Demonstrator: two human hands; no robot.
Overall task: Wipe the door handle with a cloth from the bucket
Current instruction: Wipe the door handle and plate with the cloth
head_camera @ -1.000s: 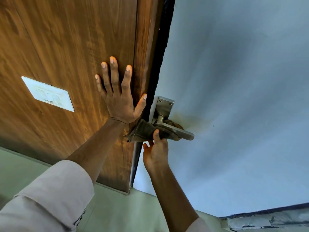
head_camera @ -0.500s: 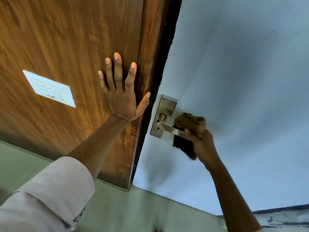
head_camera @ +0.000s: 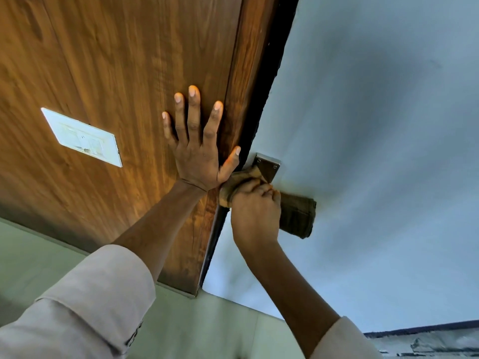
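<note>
A metal door handle sits on the pale blue door (head_camera: 375, 125); only its backplate (head_camera: 268, 165) shows, and the lever is hidden under a brown cloth (head_camera: 298, 215). My right hand (head_camera: 255, 213) is closed around the cloth, which is wrapped over the lever near the backplate, with one end sticking out to the right. My left hand (head_camera: 197, 143) lies flat with spread fingers on the brown wooden panel (head_camera: 116, 73), its thumb at the door's edge. No bucket is in view.
A white switch plate (head_camera: 83, 137) is set in the wooden panel left of my left hand. Pale green floor (head_camera: 207, 330) lies below. A dark-edged grey threshold (head_camera: 427, 340) shows at the bottom right.
My right hand slid with the cloth from the lever's outer end back to its base beside the backplate, and the cloth now covers the whole lever. My left hand stayed flat on the panel.
</note>
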